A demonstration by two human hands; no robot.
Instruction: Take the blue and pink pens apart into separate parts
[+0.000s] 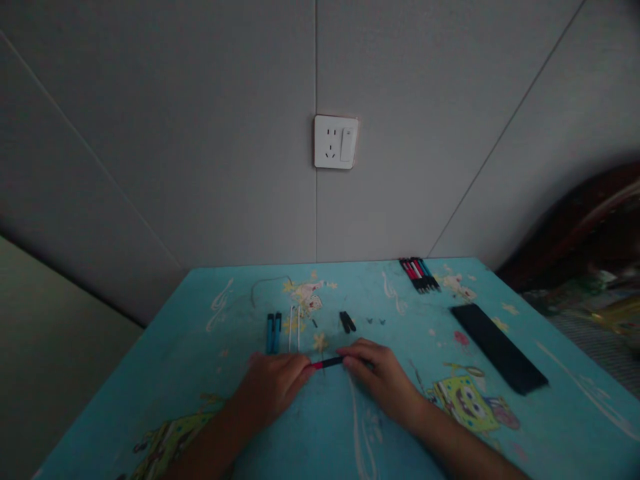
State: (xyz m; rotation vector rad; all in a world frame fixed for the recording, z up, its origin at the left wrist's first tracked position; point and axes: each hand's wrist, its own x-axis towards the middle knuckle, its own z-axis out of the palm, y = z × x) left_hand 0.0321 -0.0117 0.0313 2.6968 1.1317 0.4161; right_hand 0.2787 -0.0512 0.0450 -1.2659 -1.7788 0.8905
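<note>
My left hand (275,387) and my right hand (381,373) rest on a light-blue cartoon-printed table (500,440) and together pinch a thin red and black pen (327,363) lying flat between them. The left fingers close on its red end, the right fingers on its black end. Just beyond the hands lie two blue pen barrels (273,333), two thin white refills (295,328), two black pen caps (347,322) and tiny dark parts (375,321).
A bundle of red, black and blue pens (419,275) lies at the table's back right. A flat black case (498,347) lies on the right. A white wall socket (335,142) sits on the grey wall behind. Dark furniture stands at the far right.
</note>
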